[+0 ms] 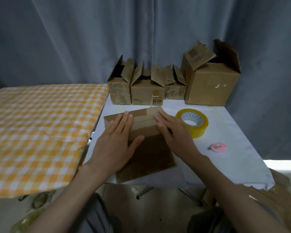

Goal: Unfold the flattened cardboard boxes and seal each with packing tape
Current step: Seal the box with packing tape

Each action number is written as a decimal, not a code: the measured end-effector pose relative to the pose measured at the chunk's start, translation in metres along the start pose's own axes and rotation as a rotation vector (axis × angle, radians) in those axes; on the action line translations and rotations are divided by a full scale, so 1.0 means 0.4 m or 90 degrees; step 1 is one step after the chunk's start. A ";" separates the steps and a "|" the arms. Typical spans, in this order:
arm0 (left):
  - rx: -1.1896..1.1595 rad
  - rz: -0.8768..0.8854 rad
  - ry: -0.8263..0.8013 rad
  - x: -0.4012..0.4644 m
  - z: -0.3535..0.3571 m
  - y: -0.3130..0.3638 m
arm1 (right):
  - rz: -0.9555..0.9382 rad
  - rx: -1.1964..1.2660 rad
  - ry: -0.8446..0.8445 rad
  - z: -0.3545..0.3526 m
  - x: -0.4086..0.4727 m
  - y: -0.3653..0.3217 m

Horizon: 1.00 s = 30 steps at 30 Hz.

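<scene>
Both forearms reaching in, left hand (115, 145) and right hand (174, 132) spread flat, fingers straight, pressing the cardboard box (141, 142) at mid-table (225, 125). Tape roll (192, 122) just right of it. Four opened boxes (146, 88) lined up behind.

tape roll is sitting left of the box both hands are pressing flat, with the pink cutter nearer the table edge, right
Not quite. The head view shows the tape roll to the right of the box, beside the right hand, not left. The rest holds: both the right and the left hand press flat on the box, and the pink cutter lies nearer the table edge.
</scene>
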<state>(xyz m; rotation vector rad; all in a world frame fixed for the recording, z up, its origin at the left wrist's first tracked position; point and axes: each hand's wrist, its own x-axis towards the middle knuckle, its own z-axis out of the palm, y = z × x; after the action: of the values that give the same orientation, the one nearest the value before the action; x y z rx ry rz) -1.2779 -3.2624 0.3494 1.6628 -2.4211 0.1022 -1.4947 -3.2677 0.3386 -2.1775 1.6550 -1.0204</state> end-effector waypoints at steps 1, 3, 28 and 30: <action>-0.002 -0.015 0.004 -0.001 0.001 0.010 | 0.011 0.044 -0.029 -0.016 0.012 0.003; -0.009 -0.028 0.002 -0.002 0.003 0.024 | 0.078 0.092 -0.017 -0.056 0.036 0.024; -0.347 0.214 0.081 0.205 -0.138 0.262 | 0.262 0.202 0.018 -0.298 -0.119 0.119; -0.394 0.252 0.087 0.219 -0.131 0.283 | 0.248 0.208 0.003 -0.311 -0.128 0.111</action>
<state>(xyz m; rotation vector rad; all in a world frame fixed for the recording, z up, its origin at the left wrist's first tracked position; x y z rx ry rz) -1.4069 -3.2925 0.4248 0.8777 -2.3102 -0.4180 -1.6145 -3.2079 0.3853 -1.5711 1.6845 -1.0864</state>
